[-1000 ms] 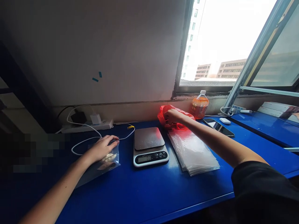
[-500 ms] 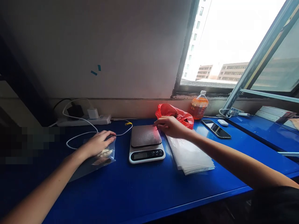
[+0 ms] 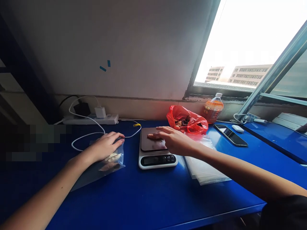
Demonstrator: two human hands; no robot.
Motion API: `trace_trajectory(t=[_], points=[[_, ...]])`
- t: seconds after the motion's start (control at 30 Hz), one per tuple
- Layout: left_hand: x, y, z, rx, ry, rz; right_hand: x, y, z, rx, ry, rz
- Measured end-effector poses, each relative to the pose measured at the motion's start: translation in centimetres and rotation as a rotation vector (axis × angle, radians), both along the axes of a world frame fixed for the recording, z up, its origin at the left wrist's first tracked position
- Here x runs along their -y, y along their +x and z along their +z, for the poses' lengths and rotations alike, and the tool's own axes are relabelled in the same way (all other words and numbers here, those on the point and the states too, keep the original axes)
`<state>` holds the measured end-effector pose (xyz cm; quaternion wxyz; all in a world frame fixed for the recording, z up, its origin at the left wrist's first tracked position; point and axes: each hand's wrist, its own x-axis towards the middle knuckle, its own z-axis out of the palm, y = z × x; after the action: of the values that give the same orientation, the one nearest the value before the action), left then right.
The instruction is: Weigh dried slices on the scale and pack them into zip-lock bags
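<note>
A clear plastic bag point(image 3: 111, 166) with pale and brownish pieces inside lies flat at the left. My left hand point(image 3: 105, 147) rests on its upper part, fingers stretched to the right and slightly bent. In the middle stands a white kitchen scale point(image 3: 158, 166) with a dark metal plate point(image 3: 150, 145) and a dark display. My right hand point(image 3: 176, 140) reaches over that plate from the right. Its fingers are apart and extended low over the surface; nothing can be seen gripped, and whether the fingertips touch the plate is hard to tell.
Behind the scale sits an open red plastic bag point(image 3: 189, 119) with brown pieces in it. Clear bags point(image 3: 208, 172) are stacked right of the scale. Farther back are a drink bottle point(image 3: 213, 108), a phone point(image 3: 230, 134), an earbud case point(image 3: 238, 128) and a power strip point(image 3: 91, 119) with cables.
My right hand has gone from a bent-finger pose at the plate's far right corner to spread fingers over the plate. The camera view has shifted left. My left hand stays on the bag.
</note>
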<state>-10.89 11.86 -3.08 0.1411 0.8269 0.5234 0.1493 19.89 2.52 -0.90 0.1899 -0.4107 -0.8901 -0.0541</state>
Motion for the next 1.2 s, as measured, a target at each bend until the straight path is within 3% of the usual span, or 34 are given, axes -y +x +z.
trace_trajectory(t=[0.13,0.2,0.27,0.47,0.6,0.77,0.93,1.1,1.2], points=[[0.1,0.3,0.3,-0.032,-0.028,0.013,-0.9,3.0,2.1,-0.106,0.026,-0.103],[0.2,0.5,0.4,-0.04,-0.031,0.011,-2.7,5.1,3.2,-0.195,0.044,-0.27],[0.3,0.5,0.5,-0.032,-0.027,0.007,-5.1,7.1,3.7,-0.272,-0.023,-0.483],[0.5,0.6,0.5,-0.022,-0.019,0.034,-10.3,8.7,2.1,-0.199,-0.272,-0.552],[0.9,0.8,1.0,-0.098,-0.047,0.018,-10.6,8.1,1.5,-0.194,-0.257,-0.594],[1.3,0.9,1.2,-0.172,-0.051,-0.021,-8.3,8.0,3.5,-0.297,-0.12,-0.654],[1.4,0.9,1.0,-0.195,-0.054,-0.053,-2.2,6.4,5.0,-0.575,0.031,-0.578],[1.6,1.0,1.3,-0.246,-0.068,-0.08,3.3,2.5,1.6,-0.653,0.229,-0.3],[2.0,1.3,1.7,-0.326,-0.066,-0.113,3.9,0.6,-1.1,-0.535,0.144,-0.173]])
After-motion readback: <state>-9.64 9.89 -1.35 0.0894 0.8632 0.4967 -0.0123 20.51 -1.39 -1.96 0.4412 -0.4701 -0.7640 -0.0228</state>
